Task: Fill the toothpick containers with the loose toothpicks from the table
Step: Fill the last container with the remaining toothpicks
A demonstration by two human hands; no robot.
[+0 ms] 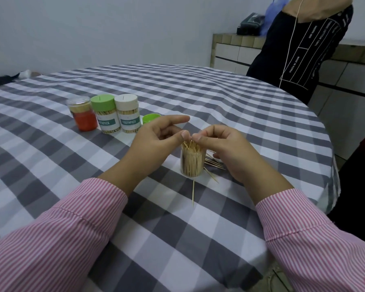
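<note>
Round table (251, 106), grey-and-white checked cloth, fills most of the view. A second person in a dark printed top (299, 51) stands past the far right edge, a white cord hanging down the front; tiled counter (230, 45) behind.

Left hand (156, 142), pink-striped sleeve: thumb tip over the toothpick tips at the container mouth, index finger extended above, other fingers loosely curled. Whether it actually pinches any sticks, cannot tell.

Right hand (226, 148), same sleeve: thumb and fingertips bunched on the tops of the toothpicks, apparently pinching them; thumb tips of the two hands almost meet.

Open clear container (191, 163): upright, near the table's middle, toward the near right edge, lid off, packed with toothpicks protruding above the rim.

Row toward the far left edge, touching side by side: orange jar (83, 114) with clear lid, green-lidded container (105, 114), white-lidded container (128, 113), both full and labelled TOOTHPICK.

Loose green lid (151, 119): on the cloth just right of the white-lidded container, partly behind the left hand.

Loose toothpicks (214, 163): small pile just right of the open container, under the right hand. Single toothpick (193, 193) lies on the near side of the container.
</note>
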